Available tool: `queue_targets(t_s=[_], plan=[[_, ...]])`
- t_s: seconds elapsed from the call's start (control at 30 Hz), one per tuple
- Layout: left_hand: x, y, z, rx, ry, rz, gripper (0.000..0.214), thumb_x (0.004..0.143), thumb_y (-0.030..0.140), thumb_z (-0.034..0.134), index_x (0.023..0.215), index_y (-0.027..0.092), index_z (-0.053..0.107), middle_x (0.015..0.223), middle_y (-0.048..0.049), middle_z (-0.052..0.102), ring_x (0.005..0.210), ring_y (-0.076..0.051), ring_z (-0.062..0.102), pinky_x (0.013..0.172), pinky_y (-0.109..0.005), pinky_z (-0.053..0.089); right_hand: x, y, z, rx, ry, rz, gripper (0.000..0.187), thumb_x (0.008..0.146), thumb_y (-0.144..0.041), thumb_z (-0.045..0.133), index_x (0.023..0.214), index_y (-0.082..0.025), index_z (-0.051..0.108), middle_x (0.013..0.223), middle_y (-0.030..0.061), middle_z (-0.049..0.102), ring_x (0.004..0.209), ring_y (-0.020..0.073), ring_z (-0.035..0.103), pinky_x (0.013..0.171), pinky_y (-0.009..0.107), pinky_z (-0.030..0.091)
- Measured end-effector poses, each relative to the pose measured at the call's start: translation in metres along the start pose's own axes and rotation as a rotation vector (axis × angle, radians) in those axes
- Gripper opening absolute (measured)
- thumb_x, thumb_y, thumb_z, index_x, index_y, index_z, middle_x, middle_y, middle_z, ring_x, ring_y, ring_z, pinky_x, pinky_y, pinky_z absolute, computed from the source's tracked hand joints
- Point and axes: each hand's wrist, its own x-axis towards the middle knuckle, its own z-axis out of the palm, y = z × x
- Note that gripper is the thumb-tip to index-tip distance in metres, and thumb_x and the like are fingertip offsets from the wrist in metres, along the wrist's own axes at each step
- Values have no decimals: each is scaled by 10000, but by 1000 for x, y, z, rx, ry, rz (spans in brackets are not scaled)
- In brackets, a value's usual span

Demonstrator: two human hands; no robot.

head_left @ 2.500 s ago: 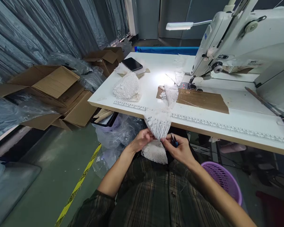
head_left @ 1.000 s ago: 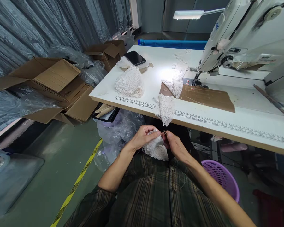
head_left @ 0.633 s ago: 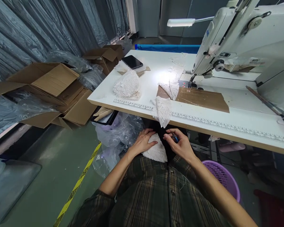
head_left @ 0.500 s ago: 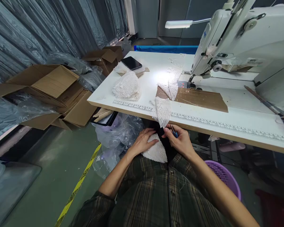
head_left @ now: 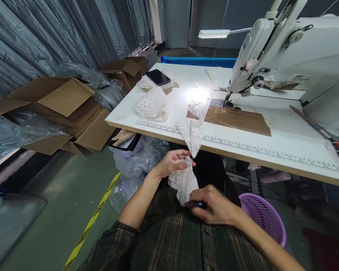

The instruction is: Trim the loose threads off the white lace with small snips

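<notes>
While we hold a small piece of white lace (head_left: 184, 182) over our lap, just in front of the near edge of the table (head_left: 120, 114), our left hand (head_left: 172, 164) pinches its upper end, thumb lying across the front. Our right hand (head_left: 210, 207) is curled around a blue tool (head_left: 201, 204), with its fingertips at the lower end of the lace; the tool is mostly covered, so we cannot tell what kind it is, nor how firmly those fingertips grip the lace. We judge the step in hand to be handling this one piece by its two ends, and the next move calls for a sure pinch on the left and care with the tool near the thin mesh. A lace strip (head_left: 193, 137) hangs over the table's near edge, its tip right beside our left fingers; whether it joins the held piece we cannot make out. Farther onto the table, the strip runs over a brown cardboard sheet (head_left: 243, 120), and a pile of lace (head_left: 151, 104) sits toward the table's left end, with a phone (head_left: 158, 77) behind it. The sewing machine (head_left: 274, 56) stands on the table's right side, and a lamp (head_left: 214, 34) is above the table. A purple basket (head_left: 282, 227) is below the table, beyond our right arm, and open cardboard boxes (head_left: 67, 99) lie left of the table.
</notes>
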Motion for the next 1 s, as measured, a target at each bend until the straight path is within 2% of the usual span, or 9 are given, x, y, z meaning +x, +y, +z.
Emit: queue_targets(t_s=[0.03, 0.1, 0.23, 0.3, 0.43, 0.53, 0.77, 0.93, 1.0], plan=[[-1, 2, 2, 64, 32, -26, 612, 585, 454, 869, 1059, 113, 685, 868, -108, 748, 789, -199, 697, 722, -266, 503, -1, 1, -2, 4, 0, 22, 80, 815, -151, 568, 751, -176, 609, 655, -19, 570, 584, 107, 475, 576, 235, 341], [-4, 5, 5, 149, 80, -63, 488, 617, 369, 862, 1006, 118, 708, 828, -73, 743, 757, -170, 688, 704, -245, 492, 1, 5, -9, 29, 86, 93, 107, 865, -260, 576, 833, -176, 634, 680, -12, 585, 587, 115, 486, 568, 234, 355], [-7, 8, 10, 216, 138, -37, 369, 657, 372, 831, 897, 107, 740, 806, -66, 735, 725, -148, 657, 668, -231, 474, 16, 19, -25, 43, 370, 235, 392, 996, -441, 346, 890, -172, 610, 698, 4, 572, 618, 139, 492, 587, 255, 381], [-8, 8, 12, 230, 147, -16, 332, 683, 380, 812, 857, 106, 746, 816, -67, 734, 734, -146, 647, 678, -231, 470, 24, 24, -31, 27, 426, 258, 474, 1013, -475, 270, 852, -174, 598, 683, 6, 560, 614, 142, 479, 583, 265, 375], [-8, 10, 14, 248, 139, 10, 288, 714, 377, 786, 821, 113, 741, 783, -49, 716, 710, -129, 615, 664, -220, 454, 37, 28, -36, 4, 412, 236, 488, 999, -522, 298, 762, -183, 557, 646, -7, 530, 591, 132, 443, 559, 263, 343], [-8, 10, 15, 228, 143, 31, 259, 722, 364, 778, 776, 116, 727, 735, -27, 690, 669, -109, 581, 638, -208, 436, 43, 28, -37, -7, 404, 227, 491, 985, -541, 324, 680, -194, 491, 591, -25, 454, 561, 124, 394, 537, 258, 306], [-7, 8, 15, 173, 179, 16, 261, 724, 359, 769, 773, 108, 713, 732, -31, 682, 661, -110, 575, 638, -218, 429, 39, 29, -33, 18, 426, 272, 474, 993, -528, 299, 761, -189, 535, 604, -28, 437, 562, 129, 384, 547, 260, 302], [-6, 7, 15, 159, 181, 14, 272, 702, 363, 782, 727, 109, 691, 664, 7, 621, 620, -85, 525, 602, -206, 390, 41, 25, -30, -49, 404, 253, 486, 981, -558, 303, 659, -212, 418, 571, -29, 417, 543, 125, 369, 532, 263, 276], [-7, 7, 16, 174, 191, 5, 275, 697, 363, 786, 719, 108, 687, 652, 14, 603, 609, -81, 509, 584, -203, 374, 43, 25, -29, -98, 426, 265, 483, 972, -563, 328, 652, -214, 422, 544, -32, 410, 519, 122, 351, 527, 270, 260]])
